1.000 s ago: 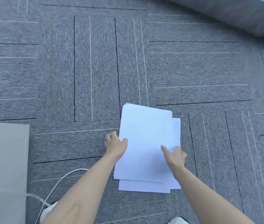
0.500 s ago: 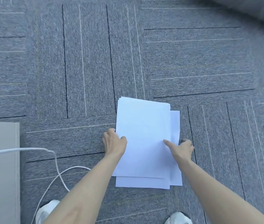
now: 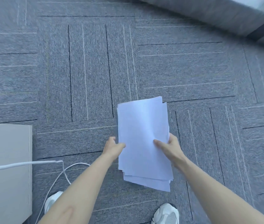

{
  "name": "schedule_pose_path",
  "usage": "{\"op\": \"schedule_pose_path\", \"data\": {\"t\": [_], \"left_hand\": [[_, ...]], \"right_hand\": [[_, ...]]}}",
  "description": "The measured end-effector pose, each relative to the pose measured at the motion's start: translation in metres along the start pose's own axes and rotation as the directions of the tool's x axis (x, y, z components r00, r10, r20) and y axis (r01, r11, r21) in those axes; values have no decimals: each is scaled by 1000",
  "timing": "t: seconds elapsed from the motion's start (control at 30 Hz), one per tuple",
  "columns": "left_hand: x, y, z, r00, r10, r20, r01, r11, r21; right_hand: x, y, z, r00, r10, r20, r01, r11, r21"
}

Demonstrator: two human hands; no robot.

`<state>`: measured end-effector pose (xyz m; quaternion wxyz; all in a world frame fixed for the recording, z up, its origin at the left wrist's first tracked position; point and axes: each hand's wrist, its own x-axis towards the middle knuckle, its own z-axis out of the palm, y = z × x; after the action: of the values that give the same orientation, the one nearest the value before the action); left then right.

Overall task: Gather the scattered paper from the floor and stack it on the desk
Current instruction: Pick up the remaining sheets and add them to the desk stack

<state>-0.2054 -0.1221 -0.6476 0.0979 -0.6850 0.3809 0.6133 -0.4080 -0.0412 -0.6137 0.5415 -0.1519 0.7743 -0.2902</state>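
A stack of white paper sheets [image 3: 142, 136] is held above the grey carpet, slightly tilted, its lower edges fanned out unevenly. My left hand [image 3: 112, 147] grips the stack's left edge, thumb on top. My right hand [image 3: 168, 147] grips the right edge, thumb pressing the top sheet and creasing it a little, fingers underneath. No other loose sheets are visible on the floor.
A light grey desk corner [image 3: 7, 167] fills the lower left. A white cable [image 3: 60, 173] runs across it and loops on the carpet. My white shoes [image 3: 166, 214] show at the bottom. A grey low ledge [image 3: 208, 12] crosses the top right.
The stack lay flat on the carpet with both hands squaring it; now both hands grip its sides and it is lifted off the floor, tilted slightly.
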Motion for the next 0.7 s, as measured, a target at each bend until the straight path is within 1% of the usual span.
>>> {"op": "schedule_pose_path", "data": {"t": [0.1, 0.23, 0.3, 0.37, 0.43, 0.47, 0.53, 0.6, 0.67, 0.7], "left_hand": [[-39, 21, -14, 999, 6, 51, -8, 999, 32], [-85, 49, -32, 994, 63, 91, -62, 998, -10], [-110, 64, -40, 988, 107, 112, -99, 992, -72], [-144, 82, -52, 984, 121, 132, -91, 974, -208], [-186, 100, -69, 981, 113, 159, -51, 935, -350], [-204, 106, -79, 982, 105, 156, -30, 907, -421], [-254, 124, -110, 986, 99, 134, -22, 873, -488], [-304, 140, -141, 982, 152, 117, -69, 847, -527], [-373, 160, -177, 978, 201, 48, -142, 822, -552], [-402, 167, -195, 975, 223, -9, -188, 800, -569]], "right_hand": [[-30, -41, -15, 999, -36, 38, 37, 999, -1], [-67, -98, -34, 993, -66, 98, 62, 997, 46], [-89, -127, -39, 986, -78, 145, 63, 992, 106], [-120, -163, -41, 969, -85, 232, 49, 986, 158], [-154, -200, -41, 932, -93, 349, 38, 986, 164], [-172, -217, -41, 914, -91, 396, 23, 985, 172], [-214, -265, -41, 885, -97, 456, 15, 984, 179], [-253, -307, -43, 853, -126, 507, 41, 983, 177], [-299, -354, -47, 818, -181, 546, 89, 978, 190], [-319, -375, -49, 805, -210, 555, 115, 973, 201]]}}
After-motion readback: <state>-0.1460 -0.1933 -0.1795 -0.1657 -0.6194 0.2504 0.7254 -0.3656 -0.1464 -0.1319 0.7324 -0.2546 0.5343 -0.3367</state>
